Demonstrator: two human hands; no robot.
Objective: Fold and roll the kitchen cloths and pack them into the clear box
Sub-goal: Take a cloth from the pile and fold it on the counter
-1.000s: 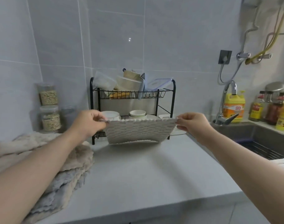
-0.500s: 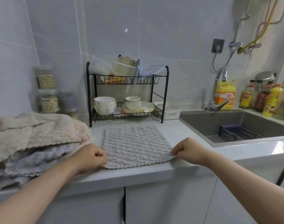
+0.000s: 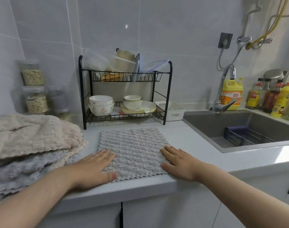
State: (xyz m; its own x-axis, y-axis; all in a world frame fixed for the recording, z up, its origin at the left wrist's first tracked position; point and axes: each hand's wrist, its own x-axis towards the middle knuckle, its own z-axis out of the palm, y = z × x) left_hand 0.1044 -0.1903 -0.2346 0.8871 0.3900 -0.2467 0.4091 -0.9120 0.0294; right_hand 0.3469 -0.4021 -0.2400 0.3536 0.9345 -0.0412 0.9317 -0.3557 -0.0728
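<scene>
A grey waffle-textured kitchen cloth [image 3: 133,148] lies spread flat and square on the white counter [image 3: 194,145], close to its front edge. My left hand [image 3: 96,167] presses flat on the cloth's near left corner, fingers straight. My right hand [image 3: 178,162] lies flat on the near right corner, fingers spread. A pile of several beige and grey cloths [image 3: 30,145] sits to the left of the spread one. No clear box shows on the counter itself.
A black two-tier dish rack [image 3: 125,94] with bowls and plastic containers stands behind the cloth. A small white basket [image 3: 173,111] sits beside it. The sink [image 3: 249,129] with tap and bottles is at right. Jars [image 3: 35,99] stand at back left.
The cloth was held up in the air by two corners, then laid flat on the counter. Both hands have let go of the corners and now press flat on the cloth.
</scene>
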